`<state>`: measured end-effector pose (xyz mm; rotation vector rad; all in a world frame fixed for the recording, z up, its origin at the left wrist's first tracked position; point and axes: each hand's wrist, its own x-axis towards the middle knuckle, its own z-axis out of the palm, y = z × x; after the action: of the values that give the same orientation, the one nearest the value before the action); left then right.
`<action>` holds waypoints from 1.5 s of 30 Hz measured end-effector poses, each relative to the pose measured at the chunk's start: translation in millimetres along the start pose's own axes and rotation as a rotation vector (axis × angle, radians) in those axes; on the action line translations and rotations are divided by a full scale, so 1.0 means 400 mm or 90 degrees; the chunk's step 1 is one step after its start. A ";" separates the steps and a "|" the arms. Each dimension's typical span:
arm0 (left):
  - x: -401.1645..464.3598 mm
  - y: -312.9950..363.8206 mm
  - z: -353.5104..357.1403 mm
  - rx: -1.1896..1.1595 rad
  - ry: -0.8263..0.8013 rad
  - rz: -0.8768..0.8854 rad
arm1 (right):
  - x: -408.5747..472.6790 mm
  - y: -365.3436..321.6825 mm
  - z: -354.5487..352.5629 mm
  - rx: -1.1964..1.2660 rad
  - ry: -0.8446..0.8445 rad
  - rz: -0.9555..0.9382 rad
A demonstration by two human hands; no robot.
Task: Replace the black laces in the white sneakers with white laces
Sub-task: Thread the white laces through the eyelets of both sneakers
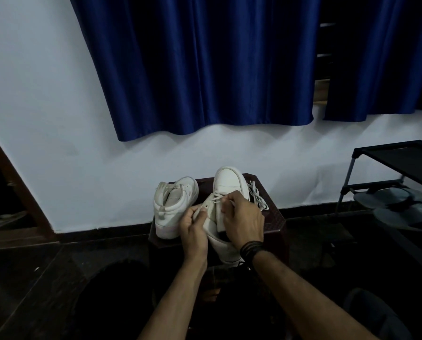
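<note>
Clearly mid-lacing: left hand (192, 229) pinching the white lace (218, 196) at a side eyelet, right hand (244, 217) curled on its other run, over the near sneaker (227, 187) at the stool's (273, 222) front edge. Probably next: feed the tip through, draw snug. Second sneaker (174, 207) at left edge; spare laces (258, 195) at right. Beyond: wall, blue curtain (205, 65), shoe rack (389, 173).
</note>
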<state>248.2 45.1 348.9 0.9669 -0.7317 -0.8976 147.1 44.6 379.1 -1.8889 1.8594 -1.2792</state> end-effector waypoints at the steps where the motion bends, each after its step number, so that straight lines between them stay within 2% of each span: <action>1: 0.000 -0.002 -0.001 0.008 -0.001 0.003 | -0.002 0.001 -0.001 0.000 0.006 -0.018; 13: 0.007 -0.008 -0.001 0.079 -0.007 0.039 | 0.001 -0.001 0.005 -0.036 0.010 -0.100; 31: 0.020 -0.021 0.003 0.098 -0.021 0.054 | 0.013 0.005 0.008 0.010 0.014 -0.081; 45: 0.024 -0.031 -0.001 0.139 -0.053 0.096 | 0.013 0.003 0.014 -0.049 -0.004 -0.106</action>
<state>249.1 33.4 338.7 1.0552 -0.9750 -0.7391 149.1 37.6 377.1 -2.1243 1.8041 -1.2644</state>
